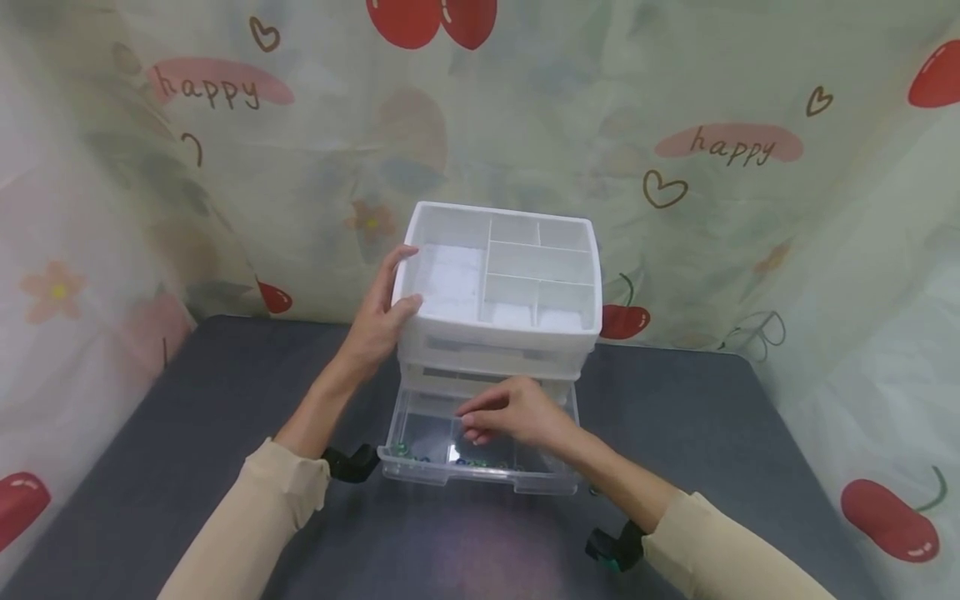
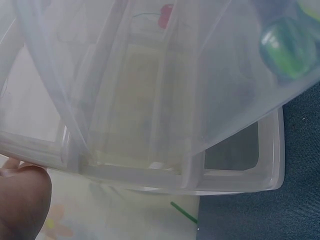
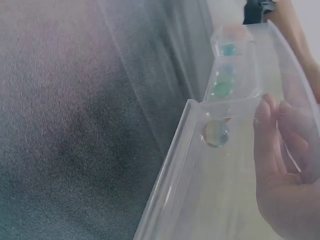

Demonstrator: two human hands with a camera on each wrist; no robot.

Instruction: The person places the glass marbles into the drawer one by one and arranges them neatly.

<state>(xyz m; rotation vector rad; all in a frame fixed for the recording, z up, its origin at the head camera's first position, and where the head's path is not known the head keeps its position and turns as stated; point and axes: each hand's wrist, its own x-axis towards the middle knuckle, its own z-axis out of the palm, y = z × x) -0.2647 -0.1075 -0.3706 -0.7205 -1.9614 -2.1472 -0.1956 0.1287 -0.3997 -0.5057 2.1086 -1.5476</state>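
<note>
A white plastic drawer organizer (image 1: 498,337) stands on the table, its top tray divided into several compartments. My left hand (image 1: 378,312) grips the left side of its upper rim; part of that hand (image 2: 22,202) shows in the left wrist view. At the bottom, a clear drawer (image 1: 480,477) is pulled out. Several glass marbles lie along its front, including a green marble (image 2: 287,47) and a clear marble (image 3: 216,133). Above the drawer hovers my right hand (image 1: 517,412), fingertips close together; no object shows between them.
The organizer rests on a dark grey cloth-covered table (image 1: 675,450). Behind it hangs a printed curtain (image 1: 525,125), which also lines both sides. On the table, right of the drawer's front corner, lies a tiny roundish thing (image 1: 595,491).
</note>
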